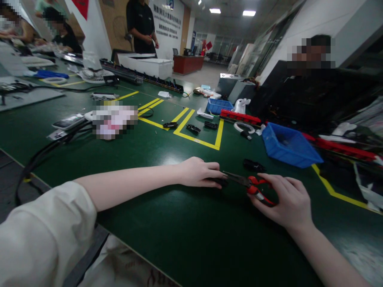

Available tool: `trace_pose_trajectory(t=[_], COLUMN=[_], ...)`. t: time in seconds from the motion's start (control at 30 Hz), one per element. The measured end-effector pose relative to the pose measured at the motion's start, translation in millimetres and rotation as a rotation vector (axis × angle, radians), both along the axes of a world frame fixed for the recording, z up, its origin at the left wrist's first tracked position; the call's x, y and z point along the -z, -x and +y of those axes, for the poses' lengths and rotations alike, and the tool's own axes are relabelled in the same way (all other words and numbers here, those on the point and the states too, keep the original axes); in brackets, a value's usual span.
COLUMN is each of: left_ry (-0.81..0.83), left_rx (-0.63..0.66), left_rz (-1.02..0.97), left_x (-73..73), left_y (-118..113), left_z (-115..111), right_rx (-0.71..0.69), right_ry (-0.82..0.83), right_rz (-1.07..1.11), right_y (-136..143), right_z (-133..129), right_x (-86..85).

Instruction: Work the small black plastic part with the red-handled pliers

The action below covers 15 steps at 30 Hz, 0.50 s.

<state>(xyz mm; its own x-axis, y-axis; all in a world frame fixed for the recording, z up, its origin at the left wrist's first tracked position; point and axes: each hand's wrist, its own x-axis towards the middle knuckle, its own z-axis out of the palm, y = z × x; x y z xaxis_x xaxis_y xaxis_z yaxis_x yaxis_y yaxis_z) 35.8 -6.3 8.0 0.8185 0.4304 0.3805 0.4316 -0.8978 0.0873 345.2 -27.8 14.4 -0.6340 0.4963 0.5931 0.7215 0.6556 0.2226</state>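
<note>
My right hand (pixel 287 199) is closed around the handles of red and black long-nose pliers (pixel 257 189), whose tips point left. My left hand (pixel 200 173) has its fingers closed on a small black part (pixel 220 182), mostly hidden by the fingers and low over the green table (pixel 179 231). The plier tips are close to this part; whether they touch it cannot be made out. Another black part (pixel 253 165) lies just beyond the pliers.
Small black parts (pixel 193 128) lie around the yellow tape marks. A blue bin (pixel 290 147) stands at the right, a smaller blue bin (pixel 219 106) farther back. Phones (pixel 69 121) and cables lie at the left. A person sits across the table.
</note>
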Motion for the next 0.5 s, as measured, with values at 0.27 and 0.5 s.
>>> trace_pose_trajectory(t=[0.27,0.5], left_ry=[-0.088,-0.126], left_rx=[-0.089,-0.153], left_rz=[0.029,-0.028], left_x=[-0.3,4.3], left_y=[-0.5,-2.0], left_z=[-1.0,-0.5], right_rx=[-0.010,0.026], right_ry=[-0.018,-0.024], right_rz=[-0.040,-0.020], right_y=[0.8,0.5], right_z=[-0.3,-0.7], right_x=[-1.2,-1.9])
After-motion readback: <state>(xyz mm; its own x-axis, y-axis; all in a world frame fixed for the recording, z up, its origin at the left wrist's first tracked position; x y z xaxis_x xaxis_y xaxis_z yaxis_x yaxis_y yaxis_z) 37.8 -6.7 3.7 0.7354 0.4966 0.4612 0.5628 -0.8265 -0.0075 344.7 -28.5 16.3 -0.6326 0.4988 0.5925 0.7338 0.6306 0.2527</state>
